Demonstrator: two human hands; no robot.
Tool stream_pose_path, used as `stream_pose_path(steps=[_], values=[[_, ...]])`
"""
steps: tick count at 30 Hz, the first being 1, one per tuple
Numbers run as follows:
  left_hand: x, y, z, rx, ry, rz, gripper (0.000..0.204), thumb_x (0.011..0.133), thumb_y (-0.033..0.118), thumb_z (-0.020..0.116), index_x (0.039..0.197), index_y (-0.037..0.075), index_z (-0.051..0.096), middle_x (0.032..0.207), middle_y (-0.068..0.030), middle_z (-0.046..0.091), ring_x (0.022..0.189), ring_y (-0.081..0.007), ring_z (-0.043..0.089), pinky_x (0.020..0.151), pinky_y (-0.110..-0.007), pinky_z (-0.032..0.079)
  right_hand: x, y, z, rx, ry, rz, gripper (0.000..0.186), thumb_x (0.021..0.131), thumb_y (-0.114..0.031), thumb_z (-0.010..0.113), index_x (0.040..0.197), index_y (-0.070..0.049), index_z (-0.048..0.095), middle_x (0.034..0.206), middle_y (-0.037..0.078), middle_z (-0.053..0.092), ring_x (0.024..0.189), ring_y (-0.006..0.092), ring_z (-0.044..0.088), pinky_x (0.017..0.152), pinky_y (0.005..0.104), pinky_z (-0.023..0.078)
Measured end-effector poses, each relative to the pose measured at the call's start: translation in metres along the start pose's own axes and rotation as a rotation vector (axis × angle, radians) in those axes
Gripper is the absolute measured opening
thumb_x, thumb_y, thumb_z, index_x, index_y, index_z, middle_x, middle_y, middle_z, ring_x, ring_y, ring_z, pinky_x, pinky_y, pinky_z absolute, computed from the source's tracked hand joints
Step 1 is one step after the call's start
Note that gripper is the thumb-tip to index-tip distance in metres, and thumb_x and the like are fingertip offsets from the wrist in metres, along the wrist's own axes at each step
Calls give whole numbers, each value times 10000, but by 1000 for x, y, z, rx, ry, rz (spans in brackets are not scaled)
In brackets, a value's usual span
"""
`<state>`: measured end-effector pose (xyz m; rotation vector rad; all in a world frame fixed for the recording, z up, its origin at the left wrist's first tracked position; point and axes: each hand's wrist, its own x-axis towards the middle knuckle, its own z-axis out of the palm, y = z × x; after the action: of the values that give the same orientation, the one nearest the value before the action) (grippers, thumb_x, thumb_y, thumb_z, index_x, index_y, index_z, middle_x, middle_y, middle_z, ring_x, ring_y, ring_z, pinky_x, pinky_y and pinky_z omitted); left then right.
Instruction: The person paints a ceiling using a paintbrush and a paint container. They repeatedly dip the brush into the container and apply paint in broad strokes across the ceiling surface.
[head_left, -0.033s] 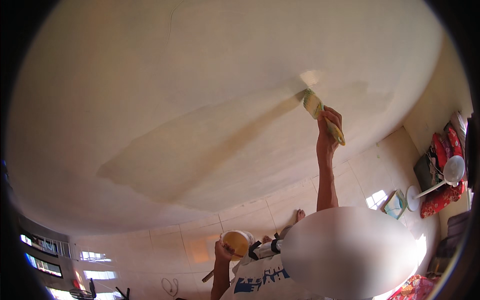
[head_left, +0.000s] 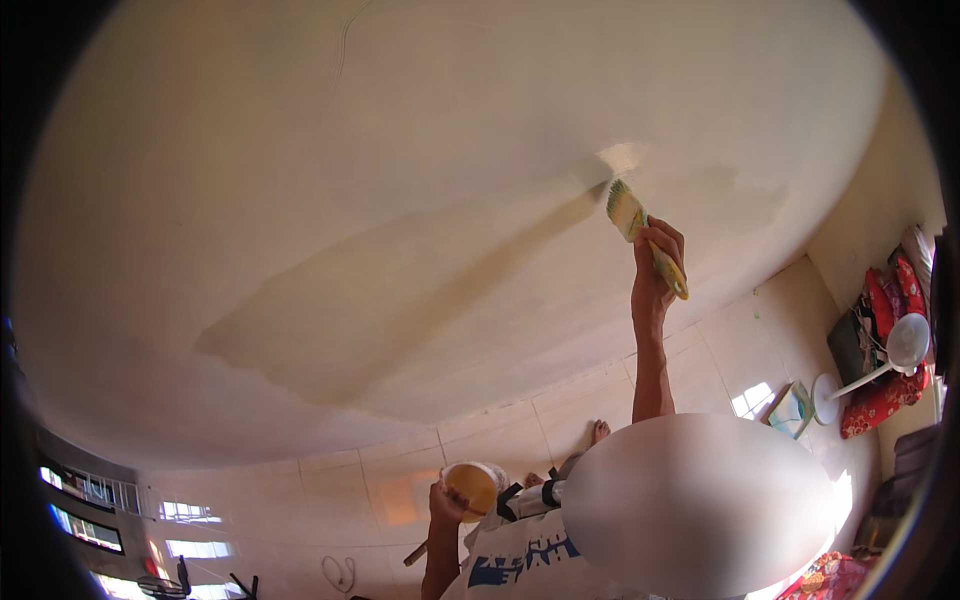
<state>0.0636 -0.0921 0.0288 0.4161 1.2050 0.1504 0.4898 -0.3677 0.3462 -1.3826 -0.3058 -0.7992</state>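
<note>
My right hand [head_left: 657, 245] is raised with its fingers wrapped round the handle of a paintbrush [head_left: 627, 213]. The brush's bristles point up and to the left, against or just in front of a pale wall [head_left: 400, 130]. A darker, damp-looking band [head_left: 420, 300] runs across that wall to the left of the brush, and a small shiny patch [head_left: 620, 156] sits just above the bristles. Low down, my left hand [head_left: 450, 500] grips the rim of a small white bucket [head_left: 497, 478], its thumb over the edge. Yellowish liquid [head_left: 472, 486] shows inside.
Pale floor tiles [head_left: 330, 500] meet the wall's foot. At right stand a white pedestal fan [head_left: 908, 342], a leaning picture-like panel [head_left: 790, 408] and red patterned cloth [head_left: 885, 400]. A thin cable loop [head_left: 340, 573] lies on the floor at lower left. A blurred oval hides the lower right.
The handle end of the paintbrush has dipped very slightly with my right hand. My left hand and the bucket look unmoved.
</note>
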Motion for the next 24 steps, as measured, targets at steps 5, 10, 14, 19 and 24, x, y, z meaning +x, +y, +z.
stream_pose_path(steps=[5,10,14,19,24], values=[[7,-1,-3,-11,-19,-10,310,905,386,547,697,175,454,582,11,414,506,-196,427,495,-359,396,-15,7,22,-188,110,-204,191,943,61,644,1043,-84,717,1255,101,555,1058,206,589,762,324,523],[1,0,-2,8,-47,-22,331,921,400,544,688,186,446,552,16,411,487,-194,434,477,-351,398,-30,16,49,-276,123,-268,278,902,114,667,1090,-88,704,1343,134,507,1195,304,534,911,412,507],[8,1,-10,4,-13,-13,320,924,396,531,691,188,462,546,18,422,476,-192,425,471,-354,396,-38,18,84,-324,114,-239,303,894,105,659,1111,-102,701,1338,160,502,1240,361,506,937,468,493],[-7,0,-6,0,-105,-9,319,927,407,524,706,182,479,563,17,422,507,-196,443,489,-347,405,-25,19,89,-367,163,-250,260,913,66,665,1088,-123,701,1287,134,511,1040,275,598,843,386,517],[-8,-5,-10,-6,-27,-11,330,923,429,521,725,166,489,602,6,450,541,-203,452,509,-352,409,-16,3,83,-408,102,-223,244,914,48,664,1081,-128,693,1285,131,516,1053,291,596,820,405,530]])
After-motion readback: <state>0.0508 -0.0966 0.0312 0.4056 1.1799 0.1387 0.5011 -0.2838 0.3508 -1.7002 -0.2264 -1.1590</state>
